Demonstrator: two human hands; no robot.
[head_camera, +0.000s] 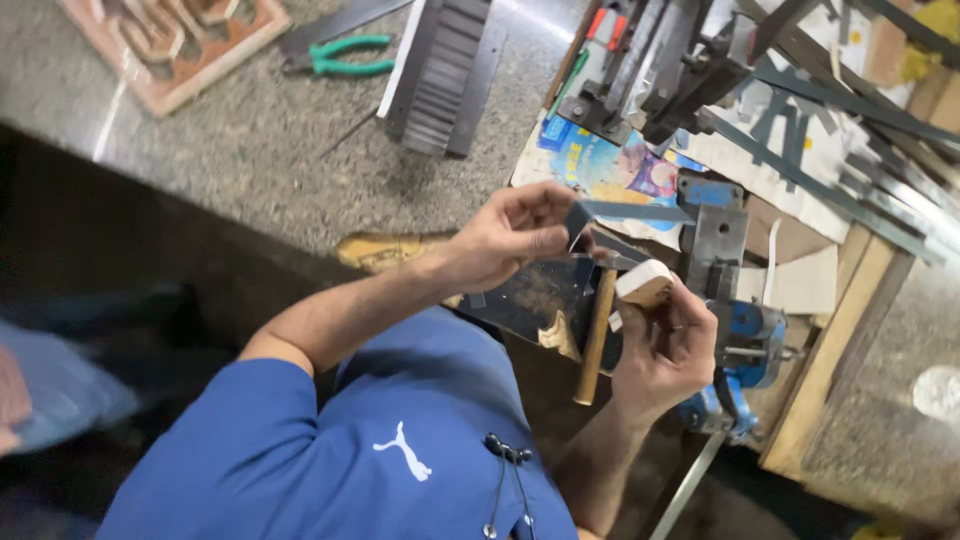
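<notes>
**Bent steel strip held over the vise, wooden block at the ready**

Blue shirt (380, 440) fills the near edge of the view, with both bare forearms reaching out from it toward the vise (735, 330), the blue bench tool clamped at the edge of the wooden board (835, 340). Beyond the vise, that board carries a clutter of long steel strips (860, 130) and paper scraps. Left of the vise, on the grey stone floor (250, 140), lie a dark ribbed block (445, 75), a patterned wooden die (175, 40) and green pliers (345, 55). A hammer (597, 335) lies just left of the vise, its handle pointing toward the shirt.

The left hand (510, 235) pinches a short strip (625, 212) between thumb and fingertips, up and left of the vise; one end already shows a fold, so some bending looks done. The right hand (665, 350) has its fingers curled round a pale wooden block (645, 283), just beside the vise. Strip and block are apart.
</notes>
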